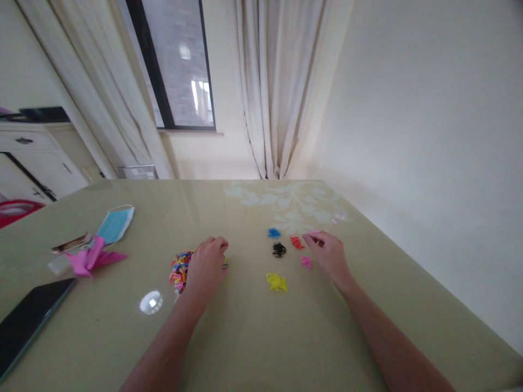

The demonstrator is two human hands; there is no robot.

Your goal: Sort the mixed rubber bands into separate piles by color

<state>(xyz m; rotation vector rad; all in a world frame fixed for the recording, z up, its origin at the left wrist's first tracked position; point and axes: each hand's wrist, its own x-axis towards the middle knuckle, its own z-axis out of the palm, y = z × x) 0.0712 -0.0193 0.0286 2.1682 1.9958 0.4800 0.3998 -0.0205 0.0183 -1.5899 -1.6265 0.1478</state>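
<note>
My left hand [207,264] rests over a mixed multicoloured pile of small rubber bands [180,269], covering its right part. Its fingers are curled together; anything between them is hidden. To the right, my right hand [327,250] has thumb and forefinger pinched just beside a small red heap of bands [297,242]. What the pinch holds, if anything, is too small to make out. A light pink bit [314,232] shows behind those fingers. Nearby lie separate heaps of blue bands [274,233], black bands [279,250], pink bands [306,262] and yellow bands [277,282].
At the left lie a pink folded-paper figure [93,258], a blue face mask [116,225], a thin brown packet [71,243] and a dark phone or tablet [32,321]. A shiny clear round object [151,302] sits near my left forearm. A wall [441,179] borders the table's right side.
</note>
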